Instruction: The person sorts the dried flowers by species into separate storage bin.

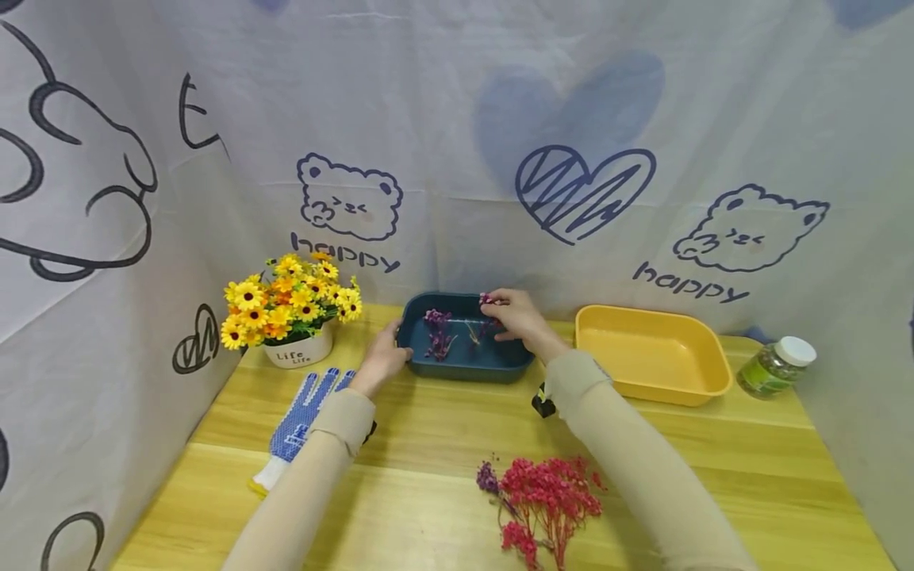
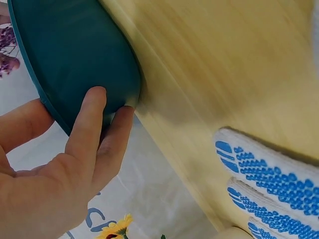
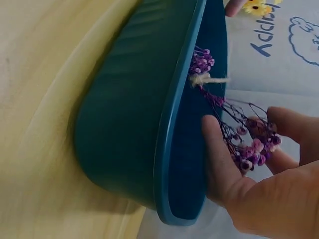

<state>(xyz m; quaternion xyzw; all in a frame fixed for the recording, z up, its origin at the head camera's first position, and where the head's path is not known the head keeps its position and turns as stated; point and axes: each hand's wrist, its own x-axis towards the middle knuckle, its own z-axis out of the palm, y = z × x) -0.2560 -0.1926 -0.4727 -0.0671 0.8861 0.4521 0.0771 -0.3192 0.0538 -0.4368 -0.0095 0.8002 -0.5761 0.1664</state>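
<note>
A dark teal basin stands at the back middle of the wooden table. My left hand holds its left end, thumb at the rim and fingertips against the outer wall. Over the basin's right half, my right hand holds a small sprig of dried purple flowers between thumb and fingers. The sprig's thin stems point down into the basin, where a pale twine tie shows close by. More purple flowers lie inside on the left.
A yellow basin and a jar with white lid stand to the right. Pink dried flowers lie in front. On the left are a blue-and-white glove and potted yellow flowers. A patterned curtain hangs behind.
</note>
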